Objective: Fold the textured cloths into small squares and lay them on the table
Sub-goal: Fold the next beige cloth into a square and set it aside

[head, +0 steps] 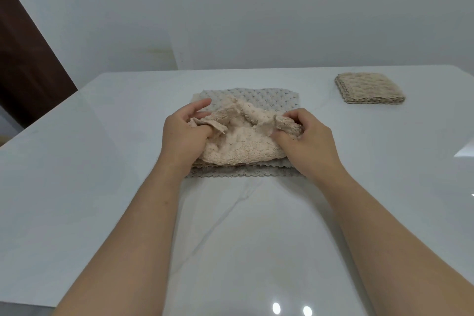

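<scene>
A person's two bare forearms reached forward over a white table (102, 187) with faint grey veining. In the middle of the table, a rumpled beige textured cloth (241, 146) lay on top of a flat pile of grey textured cloths (272, 97), whose scalloped edges showed along the near side. The left hand (183, 133) gripped the beige cloth's left edge, with a flap of fabric draped over its curled lower fingers while the forefinger pointed outward. The right hand (306, 136) pinched a bunched fold at the cloth's right side between thumb and fingers. Well apart, toward the far right of the table, sat a neat stack of folded beige squares (369, 88). A plain pale wall (256, 7) rose behind the table, and a dark brown panel (23, 59) stood at the far left.
</scene>
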### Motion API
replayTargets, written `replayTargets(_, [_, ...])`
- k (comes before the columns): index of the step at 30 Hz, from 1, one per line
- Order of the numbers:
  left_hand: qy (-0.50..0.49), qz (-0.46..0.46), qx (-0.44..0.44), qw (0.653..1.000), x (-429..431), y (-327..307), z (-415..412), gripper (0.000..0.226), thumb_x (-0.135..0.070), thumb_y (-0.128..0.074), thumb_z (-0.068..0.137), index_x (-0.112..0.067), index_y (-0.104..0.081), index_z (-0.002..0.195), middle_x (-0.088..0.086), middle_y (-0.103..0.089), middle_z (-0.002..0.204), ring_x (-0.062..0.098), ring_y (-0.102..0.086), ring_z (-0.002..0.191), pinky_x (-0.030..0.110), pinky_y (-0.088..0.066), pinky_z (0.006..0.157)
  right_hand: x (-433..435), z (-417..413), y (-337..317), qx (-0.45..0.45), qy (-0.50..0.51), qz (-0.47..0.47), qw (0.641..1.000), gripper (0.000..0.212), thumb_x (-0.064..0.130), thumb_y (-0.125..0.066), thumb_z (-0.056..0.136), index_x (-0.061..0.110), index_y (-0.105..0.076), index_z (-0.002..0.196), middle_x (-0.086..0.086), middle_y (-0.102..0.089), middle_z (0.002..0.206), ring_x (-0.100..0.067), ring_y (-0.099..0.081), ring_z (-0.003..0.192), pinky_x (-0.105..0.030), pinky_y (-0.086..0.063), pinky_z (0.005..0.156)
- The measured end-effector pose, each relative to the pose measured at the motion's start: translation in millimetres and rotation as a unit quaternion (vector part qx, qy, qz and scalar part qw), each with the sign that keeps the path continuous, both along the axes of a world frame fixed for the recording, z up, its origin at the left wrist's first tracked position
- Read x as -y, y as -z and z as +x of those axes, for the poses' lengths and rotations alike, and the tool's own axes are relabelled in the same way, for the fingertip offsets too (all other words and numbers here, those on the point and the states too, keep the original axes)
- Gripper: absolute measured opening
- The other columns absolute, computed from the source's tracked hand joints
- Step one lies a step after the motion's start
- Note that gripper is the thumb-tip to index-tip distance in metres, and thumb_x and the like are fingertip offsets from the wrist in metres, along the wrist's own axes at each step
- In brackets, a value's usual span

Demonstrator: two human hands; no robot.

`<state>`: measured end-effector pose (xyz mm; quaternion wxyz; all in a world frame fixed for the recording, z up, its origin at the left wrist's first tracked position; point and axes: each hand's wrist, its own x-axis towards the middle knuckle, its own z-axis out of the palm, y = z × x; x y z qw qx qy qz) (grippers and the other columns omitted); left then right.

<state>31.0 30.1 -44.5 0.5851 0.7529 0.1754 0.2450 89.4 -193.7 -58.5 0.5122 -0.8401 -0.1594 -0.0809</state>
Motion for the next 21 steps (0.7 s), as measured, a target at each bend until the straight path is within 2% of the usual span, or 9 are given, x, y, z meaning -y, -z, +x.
replayTargets(3, [-0.017, 0.065, 0.000, 0.998, 2, -1, -2, 0.045, -0.006, -0.074, 0.081, -0.033, -0.076, 0.117, -0.021, -0.071, 0.106, -0.013, -0.062, 0.099, 0.012, -0.049, 0.084, 1, -1, 1, 0.000, -0.010, -0.003, 1.000, 0.037, 0.014, -0.063, 0.087, 0.038, -0.062, 0.116, 0.019, -0.064, 0.102, 0.000, -0.054, 0.058, -0.016, -0.041, 0.065])
replayTargets(5, [-0.029, 0.121, -0.001, 0.992, 2, 1, -1, 0.034, -0.020, -0.077, 0.085, -0.034, -0.075, 0.116, -0.019, -0.069, 0.110, -0.006, -0.062, 0.104, 0.016, -0.048, 0.090, 1, -3, -2, 0.002, -0.014, -0.015, 1.000, 0.044, 0.013, -0.058, 0.088, 0.037, -0.059, 0.125, 0.019, -0.062, 0.099, 0.001, -0.051, 0.055, -0.017, -0.042, 0.068])
replayTargets(8, [-0.041, 0.196, -0.016, 0.980, 1, 1, -1, 0.006, -0.031, -0.076, 0.089, -0.028, -0.076, 0.095, -0.011, -0.062, 0.092, 0.008, -0.057, 0.089, 0.009, -0.040, 0.074, 0, -3, -3, 0.022, -0.015, -0.046, 0.999, 0.045, 0.022, -0.056, 0.094, 0.032, -0.055, 0.137, 0.012, -0.065, 0.115, -0.003, -0.058, 0.085, -0.024, -0.043, 0.086])
replayTargets(10, [-0.045, 0.254, -0.022, 0.966, -1, 3, -1, 0.010, -0.035, -0.075, 0.090, -0.031, -0.071, 0.082, -0.009, -0.055, 0.082, 0.007, -0.052, 0.077, 0.008, -0.034, 0.063, 1, -3, -2, 0.028, -0.022, -0.071, 0.997, 0.043, 0.039, -0.059, 0.098, 0.030, -0.053, 0.140, 0.013, -0.061, 0.129, -0.009, -0.057, 0.110, -0.027, -0.042, 0.097])
replayTargets(11, [-0.050, 0.260, -0.020, 0.964, -2, 3, -1, 0.008, -0.036, -0.075, 0.090, -0.033, -0.071, 0.084, -0.008, -0.055, 0.084, 0.003, -0.052, 0.078, 0.007, -0.034, 0.064, 2, -3, -1, 0.025, -0.031, -0.085, 0.996, 0.047, 0.048, -0.061, 0.096, 0.031, -0.054, 0.139, 0.015, -0.060, 0.128, -0.007, -0.054, 0.114, -0.028, -0.041, 0.098])
replayTargets(13, [-0.058, 0.258, -0.013, 0.964, -2, 2, -3, 0.007, -0.037, -0.076, 0.090, -0.034, -0.070, 0.088, -0.005, -0.058, 0.093, -0.004, -0.051, 0.081, 0.002, -0.034, 0.070, 3, -6, 1, 0.016, -0.048, -0.105, 0.993, 0.052, 0.057, -0.068, 0.089, 0.032, -0.058, 0.133, 0.016, -0.057, 0.122, -0.003, -0.049, 0.112, -0.028, -0.041, 0.096])
replayTargets(15, [-0.067, 0.247, -0.013, 0.967, 0, 1, -6, 0.016, -0.041, -0.074, 0.090, -0.030, -0.064, 0.085, -0.004, -0.060, 0.096, 0.001, -0.051, 0.082, 0.005, -0.035, 0.069, 6, -7, 3, 0.014, -0.053, -0.113, 0.992, 0.044, 0.054, -0.074, 0.084, 0.031, -0.063, 0.121, 0.010, -0.061, 0.118, -0.007, -0.054, 0.109, -0.030, -0.044, 0.093])
replayTargets(18, [-0.070, 0.215, -0.021, 0.974, 9, -9, -17, 0.036, -0.047, -0.071, 0.091, -0.021, -0.051, 0.077, -0.007, -0.052, 0.074, 0.011, -0.047, 0.068, 0.015, -0.033, 0.055, 10, -10, -1, 0.025, -0.054, -0.127, 0.990, 0.029, 0.047, -0.075, 0.086, 0.028, -0.067, 0.106, 0.003, -0.067, 0.103, -0.017, -0.061, 0.100, -0.037, -0.050, 0.087])
replayTargets(21, [-0.057, 0.208, -0.025, 0.976, 15, -24, -32, 0.044, -0.045, -0.068, 0.093, -0.016, -0.040, 0.077, -0.006, -0.042, 0.068, 0.015, -0.038, 0.061, 0.028, -0.032, 0.054, 16, -14, -13, 0.018, -0.048, -0.141, 0.989, 0.021, 0.044, -0.073, 0.088, 0.026, -0.066, 0.097, 0.006, -0.069, 0.093, -0.019, -0.064, 0.093, -0.036, -0.052, 0.079])
